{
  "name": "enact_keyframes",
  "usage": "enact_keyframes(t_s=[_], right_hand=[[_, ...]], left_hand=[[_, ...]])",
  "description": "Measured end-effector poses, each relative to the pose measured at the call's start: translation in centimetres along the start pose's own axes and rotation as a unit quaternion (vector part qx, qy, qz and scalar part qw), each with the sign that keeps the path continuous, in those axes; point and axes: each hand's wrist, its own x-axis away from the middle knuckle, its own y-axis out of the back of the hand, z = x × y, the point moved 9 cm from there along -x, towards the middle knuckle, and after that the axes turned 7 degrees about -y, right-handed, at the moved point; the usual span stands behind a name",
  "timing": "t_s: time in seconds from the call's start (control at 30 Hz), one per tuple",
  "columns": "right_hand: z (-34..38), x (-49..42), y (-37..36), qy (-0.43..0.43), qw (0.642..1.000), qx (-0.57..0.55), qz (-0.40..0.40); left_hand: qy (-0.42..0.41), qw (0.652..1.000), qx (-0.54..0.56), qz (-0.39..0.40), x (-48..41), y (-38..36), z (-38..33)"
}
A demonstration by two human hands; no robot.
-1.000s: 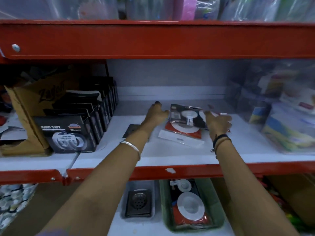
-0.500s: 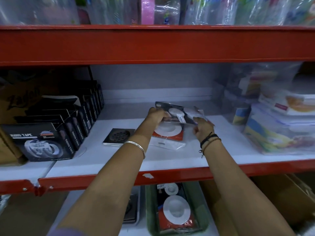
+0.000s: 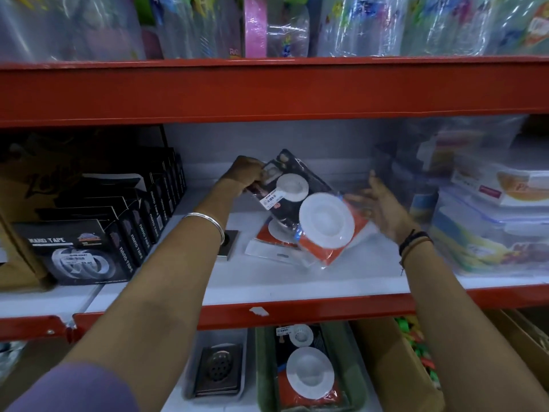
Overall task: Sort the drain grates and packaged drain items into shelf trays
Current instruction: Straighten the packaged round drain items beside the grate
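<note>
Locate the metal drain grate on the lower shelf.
In the head view, the grate lies in the clear tray at bottom centre, just left of the green tray.

White shelf [image 3: 341,281]; tape boxes [image 3: 98,233], grate [image 3: 228,248], packet [image 3: 276,248].

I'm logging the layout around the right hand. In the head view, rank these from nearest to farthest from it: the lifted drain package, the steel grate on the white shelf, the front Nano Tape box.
From the right hand:
1. Lifted drain package, right beside its fingers.
2. Steel grate, mid-shelf, partly behind the left forearm.
3. Front Nano Tape box, far left.
</note>
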Motion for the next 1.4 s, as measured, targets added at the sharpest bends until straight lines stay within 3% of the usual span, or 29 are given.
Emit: enact_keyframes(t_s=[0.07, 0.1, 0.17, 0.27, 0.37, 0.57, 0.73, 0.83, 0.9, 0.97, 1.07, 1.13, 1.3, 1.4], right_hand=[[-0.2, 0.7, -2.3, -0.029, 0.992, 0.067, 0.106], [-0.3, 0.5, -2.6, -0.018, 0.990, 0.085, 0.115], [-0.1, 0.4, -2.5, 0.007, 0.995, 0.051, 0.082], [-0.1, 1.1, -3.8, 0.013, 0.997, 0.053, 0.051], [-1.5, 1.7, -7.0, -0.026, 0.986, 0.126, 0.102], [-3.1, 2.6, -10.0, -0.092, 0.961, 0.205, 0.164], [-3.7, 3.2, -12.4, -0.131, 0.928, 0.288, 0.194], [-2.7, 2.1, -11.4, -0.101, 0.964, 0.189, 0.159], [-1.9, 1.2, -9.7, -0.084, 0.983, 0.120, 0.113], [-1.7, 0.0, -7.8, -0.073, 0.992, 0.082, 0.054], [-2.3, -1.0, -6.6, -0.072, 0.996, 0.050, -0.020], [-3.6, -1.9, -6.4, -0.077, 0.995, 0.015, -0.055], [-6.5, -2.9, -5.9, -0.107, 0.982, 0.080, -0.136], [-6.9, -3.1, -5.9, -0.128, 0.972, 0.143, -0.136]], left_hand=[[-0.017, 1.000, -0.013, 0.012, -0.3, -0.5, -0.5], [-0.023, 1.000, -0.006, -0.001, -0.7, -0.8, -0.4], [-0.030, 0.999, -0.004, -0.045, -1.4, -0.7, 0.0], [-0.003, 0.999, 0.021, -0.030, -1.4, -2.4, 1.4], [0.033, 0.990, 0.121, -0.058, -0.9, -4.0, 2.9], [0.043, 0.994, 0.102, 0.011, 0.6, -6.8, 5.6], [0.011, 0.995, 0.100, 0.008, 0.2, -6.9, 5.7], [-0.019, 0.996, 0.085, -0.015, -0.5, -5.3, 4.5], [-0.046, 0.998, 0.018, -0.048, -1.2, -3.1, 3.7], [0.000, 0.998, -0.055, -0.004, -1.6, -2.4, 4.3], [0.113, 0.986, -0.005, 0.121, -0.2, -4.4, 6.2], [0.113, 0.985, -0.003, 0.130, 0.3, -5.6, 6.6], [0.127, 0.983, -0.067, 0.117, 1.1, -7.2, 7.9], [0.130, 0.982, -0.054, 0.129, 1.9, -7.4, 7.7]])
